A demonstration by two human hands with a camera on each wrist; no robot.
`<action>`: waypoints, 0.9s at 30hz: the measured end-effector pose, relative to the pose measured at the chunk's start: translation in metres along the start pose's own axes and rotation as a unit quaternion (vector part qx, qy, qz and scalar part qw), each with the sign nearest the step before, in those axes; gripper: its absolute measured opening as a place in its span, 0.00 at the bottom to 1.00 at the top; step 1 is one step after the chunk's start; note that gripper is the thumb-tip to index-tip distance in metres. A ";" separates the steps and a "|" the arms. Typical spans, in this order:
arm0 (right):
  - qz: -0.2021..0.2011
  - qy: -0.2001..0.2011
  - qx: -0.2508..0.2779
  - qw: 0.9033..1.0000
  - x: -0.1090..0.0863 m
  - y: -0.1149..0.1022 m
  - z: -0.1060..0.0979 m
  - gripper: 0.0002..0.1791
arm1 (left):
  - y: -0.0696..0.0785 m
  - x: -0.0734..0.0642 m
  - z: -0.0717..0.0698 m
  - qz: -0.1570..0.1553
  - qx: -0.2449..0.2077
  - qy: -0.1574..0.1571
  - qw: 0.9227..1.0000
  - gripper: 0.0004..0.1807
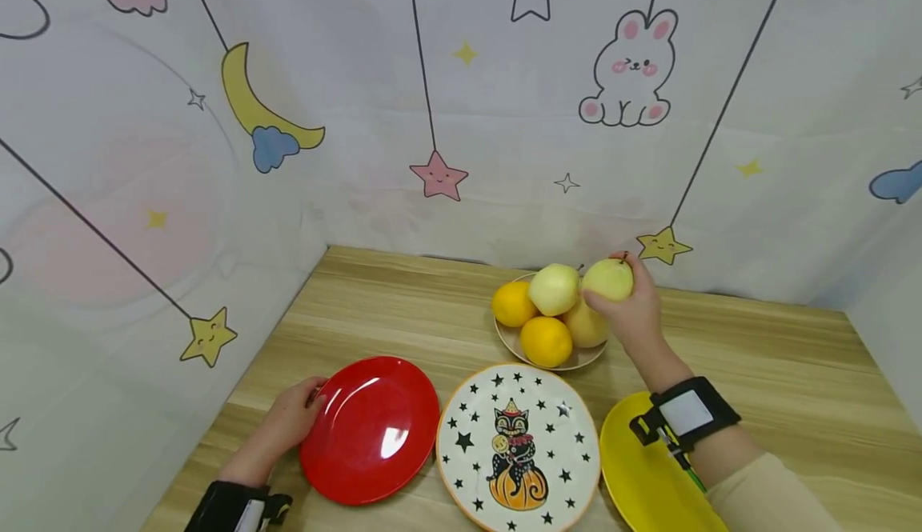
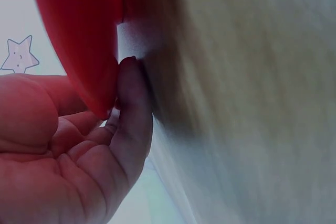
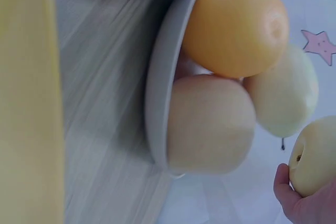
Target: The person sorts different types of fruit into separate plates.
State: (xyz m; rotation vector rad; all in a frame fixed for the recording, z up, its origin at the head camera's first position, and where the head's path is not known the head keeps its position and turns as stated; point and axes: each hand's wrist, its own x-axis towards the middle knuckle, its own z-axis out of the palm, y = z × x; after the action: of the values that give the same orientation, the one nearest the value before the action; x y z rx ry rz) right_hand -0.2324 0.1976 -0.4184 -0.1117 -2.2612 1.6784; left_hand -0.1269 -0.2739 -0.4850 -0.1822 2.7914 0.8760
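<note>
My left hand [image 1: 288, 418] grips the left edge of a red plate [image 1: 370, 428], thumb above and fingers beneath the rim; the left wrist view shows fingertips curled under the plate [image 2: 79, 35]. At the back, my right hand [image 1: 639, 316] holds a pale yellow-green pear [image 1: 608, 279] with a short stem, raised over the right side of a fruit bowl [image 1: 507, 342]. In the right wrist view this pear [image 3: 317, 153] is apart from the fruit in the bowl. Two oranges [image 1: 546, 342], another pale pear [image 1: 555, 290] and a tan round fruit [image 1: 585, 326] are heaped there.
A white plate [image 1: 461, 404] with black stars and a cat on a pumpkin lies right of the red plate. Further right is a yellow plate [image 1: 641, 468], partly under my right forearm. A printed cloth [image 1: 360, 116] hangs behind the wooden table [image 1: 778, 372].
</note>
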 end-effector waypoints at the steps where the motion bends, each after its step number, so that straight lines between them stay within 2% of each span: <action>1: 0.001 0.000 0.000 1.000 -0.001 -0.004 0.000 0.37 | 0.000 0.000 0.000 0.001 0.002 0.001 1.000 0.19; 8: 0.002 -0.010 0.018 1.000 -0.014 -0.026 0.006 0.37 | 0.001 0.000 -0.001 0.005 0.000 0.005 1.000 0.19; 15: -0.013 -0.064 0.044 0.997 -0.032 -0.045 0.023 0.38 | 0.002 0.001 -0.001 0.006 -0.004 0.003 1.000 0.19; 21: -0.045 -0.115 0.059 0.991 -0.048 -0.057 0.045 0.37 | 0.001 0.002 0.000 0.000 -0.004 0.002 1.000 0.18; 27: -0.097 -0.130 0.047 0.986 -0.060 -0.068 0.077 0.36 | 0.003 0.000 -0.001 0.005 0.001 0.006 1.000 0.18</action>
State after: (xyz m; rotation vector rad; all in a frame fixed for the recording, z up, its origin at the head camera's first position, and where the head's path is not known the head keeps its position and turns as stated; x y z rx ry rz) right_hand -0.1903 0.0916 -0.3869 0.3574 -2.2794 1.7764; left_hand -0.1278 -0.2722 -0.4830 -0.1740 2.8056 0.8774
